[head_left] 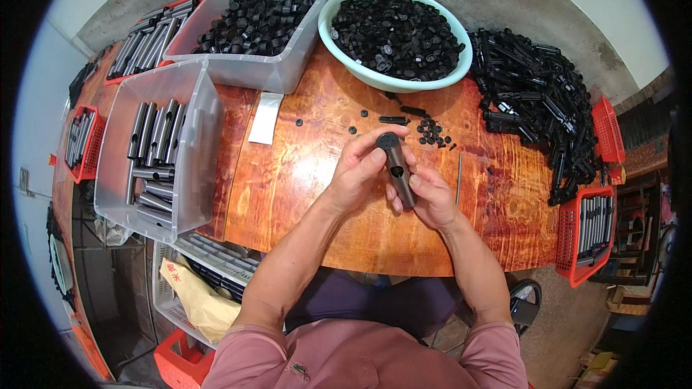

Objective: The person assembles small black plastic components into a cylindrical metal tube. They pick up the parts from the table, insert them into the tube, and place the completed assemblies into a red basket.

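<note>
Between my hands, over the middle of the table, is a dark metal tube (398,162) with a hole in its side and a black cap at its upper end. My left hand (358,173) grips the tube near the capped end, thumb along its side. Lower down, my right hand (427,191) has its fingers closed around the other end. Just beyond the hands, small round black plastic pieces (430,130) lie in a loose cluster with a few short black parts (393,120). To the right of my right hand a thin rod (459,179) rests on the wood.
A clear bin of metal tubes (209,137) stands at left, behind it a clear bin of black rings (216,65). A pale green basin (396,86) holds small black parts. Black plastic parts (533,94) are heaped at right. Red baskets (571,238) hold more tubes on both sides.
</note>
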Action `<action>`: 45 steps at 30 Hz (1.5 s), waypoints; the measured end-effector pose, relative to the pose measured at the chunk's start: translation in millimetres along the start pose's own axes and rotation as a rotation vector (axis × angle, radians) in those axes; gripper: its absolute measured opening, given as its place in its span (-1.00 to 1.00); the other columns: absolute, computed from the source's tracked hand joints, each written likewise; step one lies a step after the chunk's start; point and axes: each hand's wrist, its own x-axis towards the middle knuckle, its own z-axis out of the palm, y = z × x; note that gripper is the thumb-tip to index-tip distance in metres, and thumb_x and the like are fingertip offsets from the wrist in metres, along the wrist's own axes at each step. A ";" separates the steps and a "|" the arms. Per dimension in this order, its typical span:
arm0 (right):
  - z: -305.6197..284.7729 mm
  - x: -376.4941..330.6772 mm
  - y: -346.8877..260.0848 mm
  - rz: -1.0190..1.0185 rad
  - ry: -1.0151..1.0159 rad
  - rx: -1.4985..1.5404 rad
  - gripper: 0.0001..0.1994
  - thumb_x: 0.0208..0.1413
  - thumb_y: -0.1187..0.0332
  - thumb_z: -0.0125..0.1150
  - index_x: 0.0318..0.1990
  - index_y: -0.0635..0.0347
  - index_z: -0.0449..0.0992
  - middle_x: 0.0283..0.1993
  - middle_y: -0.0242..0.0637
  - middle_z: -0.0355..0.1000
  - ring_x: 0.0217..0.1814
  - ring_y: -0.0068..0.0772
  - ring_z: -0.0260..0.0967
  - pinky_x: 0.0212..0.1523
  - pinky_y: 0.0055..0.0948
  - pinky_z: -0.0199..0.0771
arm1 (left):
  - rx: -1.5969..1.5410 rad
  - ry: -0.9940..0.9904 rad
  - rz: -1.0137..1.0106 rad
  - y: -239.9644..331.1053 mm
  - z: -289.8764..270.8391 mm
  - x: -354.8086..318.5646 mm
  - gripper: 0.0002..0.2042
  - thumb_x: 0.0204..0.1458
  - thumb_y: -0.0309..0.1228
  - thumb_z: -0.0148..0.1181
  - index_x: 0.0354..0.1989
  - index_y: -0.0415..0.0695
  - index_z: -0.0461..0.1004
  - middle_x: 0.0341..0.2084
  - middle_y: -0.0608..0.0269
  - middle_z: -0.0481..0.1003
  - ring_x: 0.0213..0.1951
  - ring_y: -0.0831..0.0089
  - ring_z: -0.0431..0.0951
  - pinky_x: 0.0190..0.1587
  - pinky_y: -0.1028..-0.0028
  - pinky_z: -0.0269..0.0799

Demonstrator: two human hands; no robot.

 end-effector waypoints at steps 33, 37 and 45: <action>16.4 17.9 18.0 -0.621 0.344 -1.146 -0.77 -0.04 0.46 0.33 -0.20 0.28 0.54 -0.23 -0.08 0.55 -0.18 -0.08 0.59 -0.19 -0.26 0.55 | 0.467 0.148 0.237 -14.6 42.0 -11.5 -0.80 0.15 -0.42 0.33 -0.43 -0.23 0.45 -0.49 0.25 0.51 -0.42 0.52 0.47 -0.29 0.50 0.39; 9.0 15.3 20.7 -0.615 0.343 -1.221 -0.79 -0.06 0.44 0.37 -0.25 0.27 0.54 -0.30 -0.12 0.55 -0.25 -0.10 0.59 -0.28 -0.27 0.54 | 0.518 0.232 0.266 -14.1 55.6 -13.1 -0.79 0.06 -0.38 0.44 -0.44 -0.22 0.53 -0.47 0.31 0.57 -0.43 0.60 0.50 -0.33 0.53 0.43; 20.6 11.3 18.6 -0.508 0.331 -1.093 -0.75 -0.06 0.40 0.42 -0.23 0.25 0.54 -0.24 -0.14 0.53 -0.22 -0.18 0.57 -0.23 -0.31 0.53 | 0.555 0.183 0.280 -13.8 52.8 -8.3 -0.71 0.08 -0.35 0.42 -0.58 -0.19 0.48 -0.60 0.27 0.52 -0.46 0.49 0.50 -0.37 0.45 0.42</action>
